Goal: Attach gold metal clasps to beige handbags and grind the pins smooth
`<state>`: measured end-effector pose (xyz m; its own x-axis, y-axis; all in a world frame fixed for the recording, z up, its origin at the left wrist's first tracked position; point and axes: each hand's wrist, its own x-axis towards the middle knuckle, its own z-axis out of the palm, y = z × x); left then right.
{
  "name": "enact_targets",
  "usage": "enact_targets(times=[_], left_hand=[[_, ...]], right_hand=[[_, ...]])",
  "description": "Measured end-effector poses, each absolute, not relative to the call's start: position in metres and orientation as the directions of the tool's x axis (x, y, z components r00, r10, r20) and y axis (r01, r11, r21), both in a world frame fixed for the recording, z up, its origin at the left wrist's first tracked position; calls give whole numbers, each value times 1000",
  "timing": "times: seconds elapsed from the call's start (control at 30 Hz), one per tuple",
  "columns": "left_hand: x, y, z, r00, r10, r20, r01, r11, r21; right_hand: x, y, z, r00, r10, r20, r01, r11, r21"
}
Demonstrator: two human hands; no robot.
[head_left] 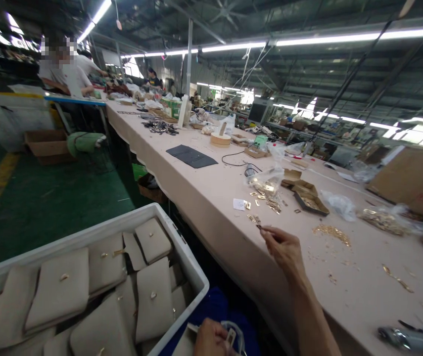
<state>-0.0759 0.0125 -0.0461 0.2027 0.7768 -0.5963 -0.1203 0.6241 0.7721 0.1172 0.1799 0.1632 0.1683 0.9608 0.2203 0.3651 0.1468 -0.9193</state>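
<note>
Reference: the bench, cloth-covered. Left to right:

A white crate stands off the near side of the bench, lower than its top. It contains beige pouches, several with a small gold-coloured fitting on the face.

A black panel lies flat on the bench, near its near edge.

Left hand: below the bench top, off its near side, beside the crate. Fingers curled closed on a beige piece, which projects to the left of the hand.

A white slip lies on the bench near the near edge; its marks are too small to read. Gold-coloured plates are scattered just beside it.

Right hand: over the near edge of the bench. Thumb and fingers are pinched together on a small dark part, located at the fingertips.

An open carton and small gold-coloured parts lie farther in on the bench.

A large cardboard box, at the far side of the bench, carries red printed characters, too blurred to read.
</note>
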Motion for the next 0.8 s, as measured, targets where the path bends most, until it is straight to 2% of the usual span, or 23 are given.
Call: enact_targets(times=[0.1,0.27,0.47,0.6,0.8], left_hand=[[-66,8,-35,154,756,-637,-86,652,753],[-63,8,-9,213,747,-630,-49,652,757],[-58,4,-5,233,759,-608,-12,627,779],[-52,3,-7,231,767,-599,9,614,789],[-51,3,-6,259,753,-604,-41,634,773]], right_hand=[[108,101,127,112,987,117,248,86,-965],[101,20,66,-33,999,-1,123,3,-992],[108,-5,16,33,981,-191,-12,-190,-982],[108,-10,7,70,970,-234,70,-239,-969],[111,-15,4,74,971,-229,54,-233,-971]])
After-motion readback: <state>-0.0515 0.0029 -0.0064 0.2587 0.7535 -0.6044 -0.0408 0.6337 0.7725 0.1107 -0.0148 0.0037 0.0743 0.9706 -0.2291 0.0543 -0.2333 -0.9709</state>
